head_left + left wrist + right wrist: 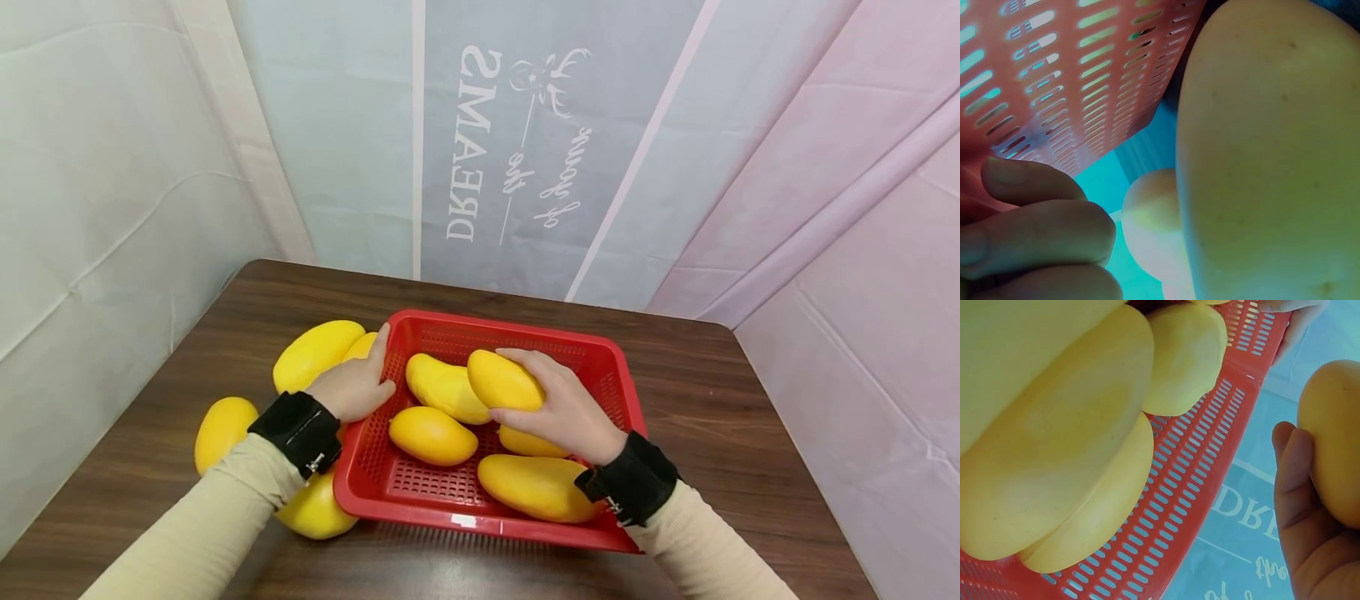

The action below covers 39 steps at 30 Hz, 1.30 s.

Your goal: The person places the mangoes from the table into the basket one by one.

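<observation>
My right hand (pixel 573 412) grips a yellow mango (pixel 502 381) above the red plastic basket (pixel 510 326). In the right wrist view the same mango (pixel 1338 444) sits between the thumb and the fingers (pixel 1297 481). Several mangoes lie inside the basket, among them a lumpy mango (pixel 442 387), a smaller mango (pixel 432 436) and a long mango (pixel 536 487). At the basket's left end my left hand (pixel 352 387) holds the rim. Its curled fingers (pixel 1041 231) show against the slotted wall in the left wrist view.
More mangoes lie on the brown wooden table (pixel 697 417) to the basket's left: a large mango (pixel 318 354), one mango (pixel 223 432) near my left sleeve and another mango (pixel 318 510) under that wrist. Printed cloth (pixel 525 150) hangs behind the table.
</observation>
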{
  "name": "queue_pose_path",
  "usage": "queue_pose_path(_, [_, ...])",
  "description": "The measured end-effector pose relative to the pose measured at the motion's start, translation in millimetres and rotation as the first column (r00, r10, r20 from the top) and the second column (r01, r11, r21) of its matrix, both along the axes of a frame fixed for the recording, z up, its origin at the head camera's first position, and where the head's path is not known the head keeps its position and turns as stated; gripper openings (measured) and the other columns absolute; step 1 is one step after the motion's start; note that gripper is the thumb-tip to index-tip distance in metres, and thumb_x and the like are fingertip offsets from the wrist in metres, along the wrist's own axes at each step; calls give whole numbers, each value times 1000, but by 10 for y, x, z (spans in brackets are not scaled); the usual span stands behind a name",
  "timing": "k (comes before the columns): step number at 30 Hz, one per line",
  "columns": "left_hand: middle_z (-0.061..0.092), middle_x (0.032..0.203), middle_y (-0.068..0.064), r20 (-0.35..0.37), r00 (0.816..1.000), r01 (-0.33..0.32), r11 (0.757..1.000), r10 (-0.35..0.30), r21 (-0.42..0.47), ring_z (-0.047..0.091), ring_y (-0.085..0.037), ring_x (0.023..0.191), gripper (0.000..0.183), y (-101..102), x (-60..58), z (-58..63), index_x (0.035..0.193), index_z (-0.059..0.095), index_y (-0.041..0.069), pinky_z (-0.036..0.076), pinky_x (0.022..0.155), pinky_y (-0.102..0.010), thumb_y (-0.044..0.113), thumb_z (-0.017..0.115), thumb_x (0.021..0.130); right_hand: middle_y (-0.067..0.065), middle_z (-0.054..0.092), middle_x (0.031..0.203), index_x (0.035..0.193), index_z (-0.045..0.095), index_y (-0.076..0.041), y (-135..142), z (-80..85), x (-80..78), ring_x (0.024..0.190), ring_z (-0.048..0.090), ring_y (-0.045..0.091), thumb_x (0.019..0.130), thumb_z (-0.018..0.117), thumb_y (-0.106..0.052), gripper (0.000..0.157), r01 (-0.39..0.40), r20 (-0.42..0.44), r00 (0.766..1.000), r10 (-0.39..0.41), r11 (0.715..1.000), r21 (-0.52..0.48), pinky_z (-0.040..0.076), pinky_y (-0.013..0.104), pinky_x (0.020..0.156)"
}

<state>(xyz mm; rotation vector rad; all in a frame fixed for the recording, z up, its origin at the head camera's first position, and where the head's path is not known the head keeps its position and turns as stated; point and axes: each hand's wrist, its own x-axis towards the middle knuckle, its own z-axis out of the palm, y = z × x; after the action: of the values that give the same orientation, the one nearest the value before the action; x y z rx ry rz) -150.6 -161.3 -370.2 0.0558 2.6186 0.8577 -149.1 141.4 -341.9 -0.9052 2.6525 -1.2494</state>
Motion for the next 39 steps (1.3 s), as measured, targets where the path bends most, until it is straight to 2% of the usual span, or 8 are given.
queue_pose_path(5, [63, 76, -8, -4, 1000, 0, 1000, 0, 5, 67, -17, 55, 93, -2, -1, -4, 162, -14, 10, 60, 57, -34, 23, 52, 97, 1, 64, 125, 143, 57, -12, -43, 19, 10, 93, 60, 16, 79, 77, -47, 76, -26, -7, 1000, 26, 999, 35, 56, 40, 78])
queue_pose_path(9, [64, 76, -8, -6, 1000, 0, 1000, 0, 8, 67, -17, 55, 93, -7, -10, -10, 162, -14, 11, 60, 56, -34, 23, 52, 97, -1, 64, 126, 142, 59, -15, -85, 44, 37, 96, 59, 13, 78, 78, -47, 74, -45, -17, 999, 47, 994, 95, 55, 39, 82])
queue_pose_path(17, [64, 76, -8, -2, 1000, 3, 1000, -3, 6, 67, -17, 55, 93, -10, -23, -26, 162, -14, 11, 60, 56, -34, 23, 52, 97, -1, 66, 124, 139, 61, -14, -181, 82, 72, 101, 58, 13, 79, 75, -48, 70, -124, -51, 989, 140, 965, 231, 53, 39, 88])
queue_pose_path(22, [63, 77, -8, -5, 1000, 2, 1000, -2, 3, 67, -17, 55, 93, -4, -21, -14, 162, -14, 10, 60, 56, -34, 22, 52, 97, -3, 68, 114, 136, 62, -16, -233, 94, 111, 95, 57, 13, 77, 76, -48, 69, -152, -59, 981, 183, 927, 342, 52, 37, 82])
queue_pose_path(27, [63, 77, -8, -1, 1000, 3, 1000, -3, 5, 67, -17, 55, 93, -10, -21, -13, 162, -14, 11, 60, 56, -34, 22, 52, 97, -5, 68, 116, 134, 64, -19, -289, 101, 167, 96, 55, 15, 76, 77, -47, 66, -188, -44, 973, 226, 889, 417, 50, 36, 78])
queue_pose_path(35, [63, 76, -8, -4, 1000, 7, 1000, -7, -3, 67, -17, 55, 93, -17, -20, -26, 162, -15, 10, 60, 56, -34, 22, 52, 97, -1, 68, 127, 137, 63, -18, -423, 76, 260, 110, 59, 20, 78, 74, -45, 66, -291, 15, 945, 325, 824, 485, 51, 40, 92])
queue_pose_path(39, [63, 78, -8, -3, 1000, 3, 1000, -3, -1, 67, -17, 56, 93, -13, -14, -19, 162, -14, 10, 61, 57, -35, 22, 52, 97, -1, 63, 124, 137, 65, -23, -496, 45, 301, 104, 57, 14, 77, 75, -44, 65, -324, 48, 936, 348, 802, 502, 53, 34, 88])
